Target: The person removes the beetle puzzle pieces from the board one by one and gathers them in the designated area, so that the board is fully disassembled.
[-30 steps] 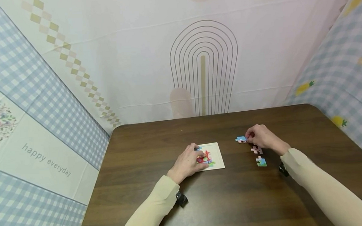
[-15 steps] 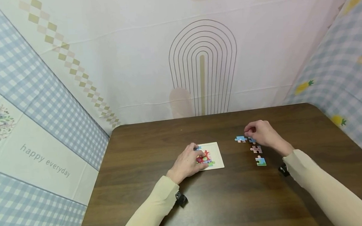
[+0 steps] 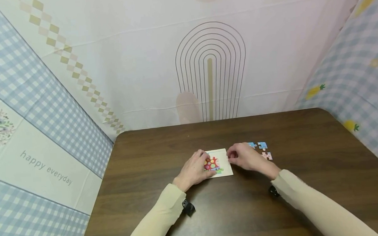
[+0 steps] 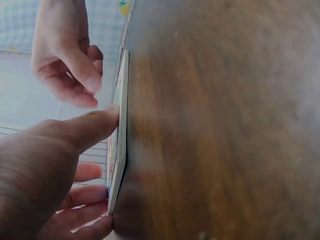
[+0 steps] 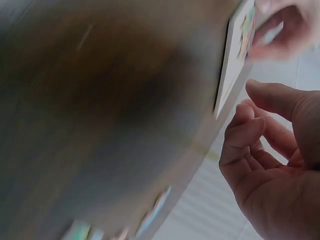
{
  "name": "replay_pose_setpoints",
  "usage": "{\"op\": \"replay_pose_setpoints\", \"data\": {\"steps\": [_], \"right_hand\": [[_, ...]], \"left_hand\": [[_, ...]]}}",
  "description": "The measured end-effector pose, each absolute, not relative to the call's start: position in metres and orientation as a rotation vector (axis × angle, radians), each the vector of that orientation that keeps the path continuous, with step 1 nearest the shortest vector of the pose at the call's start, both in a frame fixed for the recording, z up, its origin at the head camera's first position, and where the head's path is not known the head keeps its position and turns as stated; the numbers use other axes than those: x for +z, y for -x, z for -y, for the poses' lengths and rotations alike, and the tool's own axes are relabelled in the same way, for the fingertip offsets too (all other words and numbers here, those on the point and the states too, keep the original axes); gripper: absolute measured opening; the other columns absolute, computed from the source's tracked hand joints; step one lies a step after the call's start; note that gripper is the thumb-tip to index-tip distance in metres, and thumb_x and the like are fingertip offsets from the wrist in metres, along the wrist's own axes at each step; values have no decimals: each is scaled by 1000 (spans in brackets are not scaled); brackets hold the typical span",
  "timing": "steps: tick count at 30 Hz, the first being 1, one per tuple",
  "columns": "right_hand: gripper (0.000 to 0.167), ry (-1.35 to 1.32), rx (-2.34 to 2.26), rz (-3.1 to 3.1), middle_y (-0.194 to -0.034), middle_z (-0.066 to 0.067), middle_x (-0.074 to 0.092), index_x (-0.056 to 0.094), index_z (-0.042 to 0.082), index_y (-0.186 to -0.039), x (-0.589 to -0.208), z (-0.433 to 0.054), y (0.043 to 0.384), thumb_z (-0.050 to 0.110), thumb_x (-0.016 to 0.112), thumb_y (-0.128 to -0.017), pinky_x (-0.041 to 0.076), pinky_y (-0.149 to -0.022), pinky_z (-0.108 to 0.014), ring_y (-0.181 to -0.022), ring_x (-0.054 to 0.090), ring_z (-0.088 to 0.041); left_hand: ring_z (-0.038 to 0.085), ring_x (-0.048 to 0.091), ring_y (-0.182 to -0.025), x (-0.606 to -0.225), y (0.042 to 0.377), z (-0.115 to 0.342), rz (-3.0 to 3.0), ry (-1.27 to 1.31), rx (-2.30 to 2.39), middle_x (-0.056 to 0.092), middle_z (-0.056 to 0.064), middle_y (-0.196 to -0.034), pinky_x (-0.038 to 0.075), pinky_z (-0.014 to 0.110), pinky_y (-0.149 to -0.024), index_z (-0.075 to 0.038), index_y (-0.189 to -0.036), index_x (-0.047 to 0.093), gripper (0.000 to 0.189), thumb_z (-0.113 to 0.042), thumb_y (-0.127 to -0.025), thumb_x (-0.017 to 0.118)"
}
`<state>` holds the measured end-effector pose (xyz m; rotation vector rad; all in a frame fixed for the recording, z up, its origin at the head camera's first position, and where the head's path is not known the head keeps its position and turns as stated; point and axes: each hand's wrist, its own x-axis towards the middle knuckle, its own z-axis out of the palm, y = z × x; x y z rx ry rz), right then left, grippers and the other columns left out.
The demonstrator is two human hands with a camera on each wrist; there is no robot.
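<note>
A square cream jigsaw board lies on the brown table, partly filled with pieces showing a red spotted shape. My left hand rests over the board's left side. In the left wrist view, its thumb presses on the face near one edge while the other fingers lie towards the far end. At the board's right edge hovers my right hand. Its thumb stands apart from the bent fingers, and I see no piece between them.
Loose jigsaw pieces lie on the table right of the board: a blue one, another blue one and a pink one. A green-tinted piece shows blurred in the right wrist view. Patterned cloths hang behind the table.
My right hand has left the blue pieces, let go on the table, and moved left and nearer to the board's right edge. It now covers the lowest loose piece. The left hand has barely shifted.
</note>
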<state>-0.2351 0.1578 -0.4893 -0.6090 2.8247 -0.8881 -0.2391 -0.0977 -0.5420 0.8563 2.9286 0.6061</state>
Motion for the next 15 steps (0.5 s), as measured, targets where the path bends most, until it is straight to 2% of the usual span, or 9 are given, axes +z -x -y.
{"op": "replay_pose_setpoints", "data": {"steps": [3,8,15], "right_hand": [[19,650,-879,-2793,-87,-4,72,80,-1,-112,-492,-142,233,7,82,-94,49,-68,-24,-74,57,-10],[28,650,-849,-2788,-91,-5,73,80,-1,-116,-496,-130,234,12,87,-92,51,-72,-26,-79,58,-11],[22,577,-835,-2777,-93,-5,72,80,2,-109,-499,-125,235,13,87,-92,51,-74,-29,-81,59,-13]], "left_hand": [[19,63,-112,-552,245,97,-2943,-825,592,65,3,-130,59,37,-96,-12,-130,67,64,-58,-89,87],[20,64,-118,-562,252,95,-2960,-834,526,65,3,-134,60,38,-99,-12,-129,71,68,-63,-87,86],[18,63,-119,-564,252,90,-2971,-854,510,64,0,-135,59,36,-97,-14,-123,75,62,-63,-88,86]]}}
